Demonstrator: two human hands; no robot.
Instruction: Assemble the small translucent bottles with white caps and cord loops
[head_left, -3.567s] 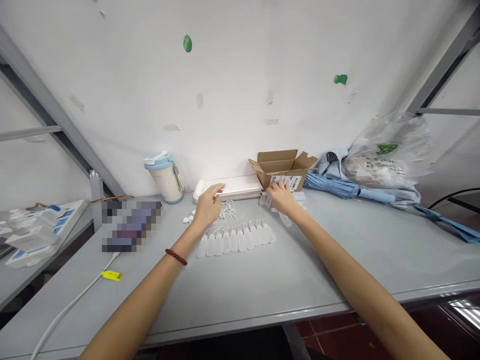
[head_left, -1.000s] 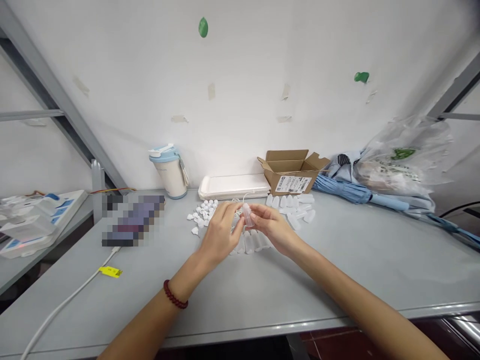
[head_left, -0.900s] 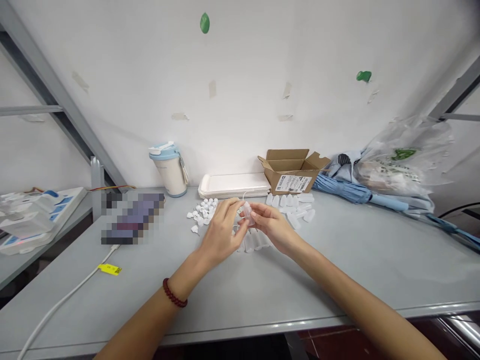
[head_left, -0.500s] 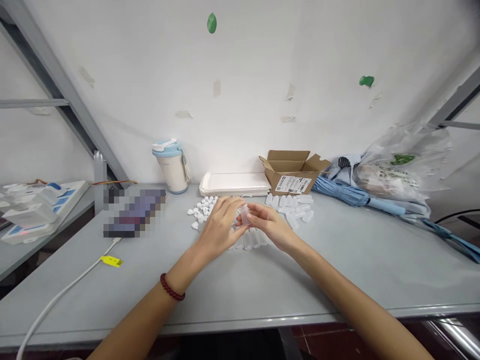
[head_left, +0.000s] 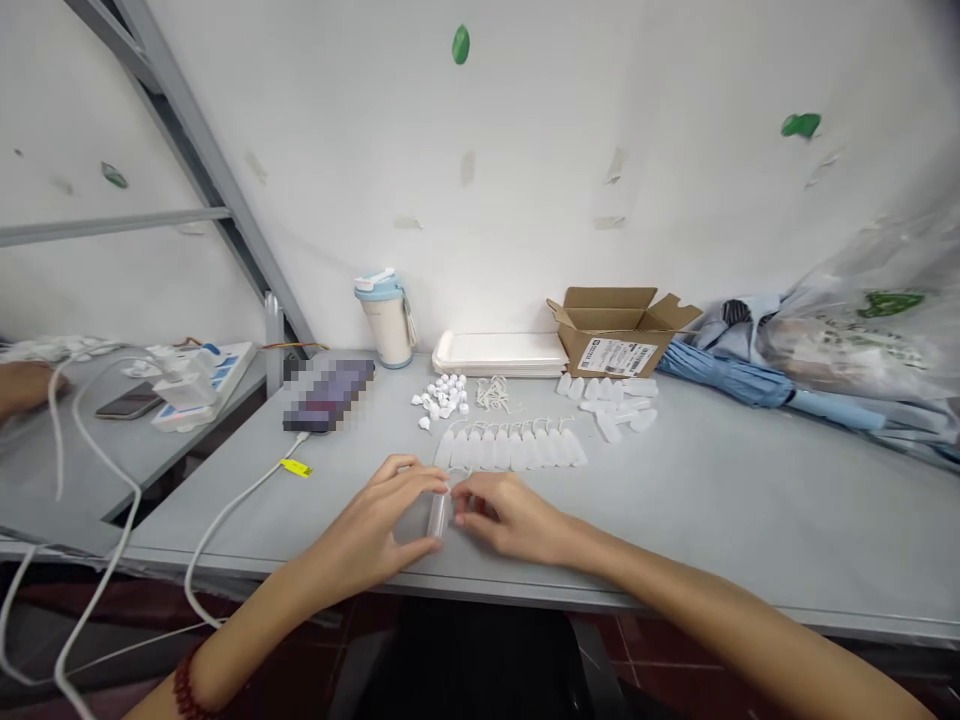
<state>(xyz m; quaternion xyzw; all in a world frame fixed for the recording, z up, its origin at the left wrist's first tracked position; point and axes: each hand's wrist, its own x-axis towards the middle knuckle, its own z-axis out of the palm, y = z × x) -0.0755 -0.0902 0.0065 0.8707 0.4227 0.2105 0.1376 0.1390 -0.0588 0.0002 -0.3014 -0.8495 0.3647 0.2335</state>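
A translucent plastic tube (head_left: 439, 514) with a thin white loop at its top lies near the front edge of the table. My left hand (head_left: 379, 520) grips it lengthwise, fingertips at the top end and thumb at the bottom. Just to its right is my right hand (head_left: 510, 515), fingers loosely bent, thumb and forefinger apart, with nothing visible between them. Behind both hands runs a neat row of similar tubes (head_left: 514, 448) with loops. Farther back are a pile of small white caps (head_left: 444, 397) and a heap of white loops (head_left: 492, 393). More loose tubes (head_left: 611, 405) lie at the right.
Along the wall stand a cup (head_left: 386, 320), a stack of white trays (head_left: 502, 353) and an open cardboard box (head_left: 619, 335). A folded blue umbrella (head_left: 727, 375) lies right. A blurred-out device (head_left: 330, 398) with a white cable is left. Another person's hand (head_left: 30, 388) shows far left.
My hands have come down and nearer to me, bringing a tube from above the row to the table's front. The right hand has let go of it. The view has shifted left.
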